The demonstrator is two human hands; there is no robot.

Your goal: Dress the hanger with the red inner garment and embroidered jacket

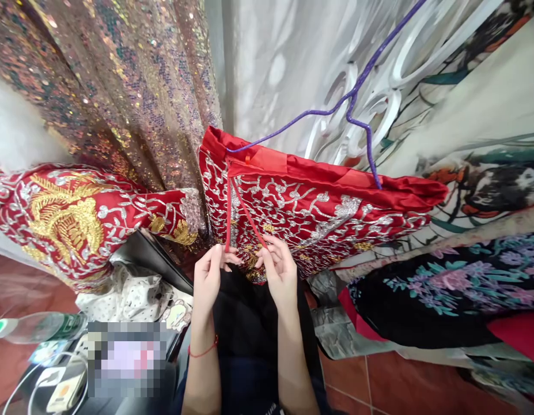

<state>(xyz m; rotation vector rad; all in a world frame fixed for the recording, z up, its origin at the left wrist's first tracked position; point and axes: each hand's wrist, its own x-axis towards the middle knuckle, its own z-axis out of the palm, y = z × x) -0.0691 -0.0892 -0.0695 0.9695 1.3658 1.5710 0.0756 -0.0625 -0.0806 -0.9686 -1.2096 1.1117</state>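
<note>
Fabric-hung backdrop; red ties (232, 213) pinched by left hand (207, 276), right hand (279, 272), red skirt (310, 213) above

We see a red skirt (310, 213) with silver vine embroidery on a purple hanger (362, 86), red ties (236, 213) dangling. Beside it, copper sequin fabric (132, 86), a red garment (68, 219) with gold embroidery, and black floral cloth (443, 288) in pink and teal.
</note>
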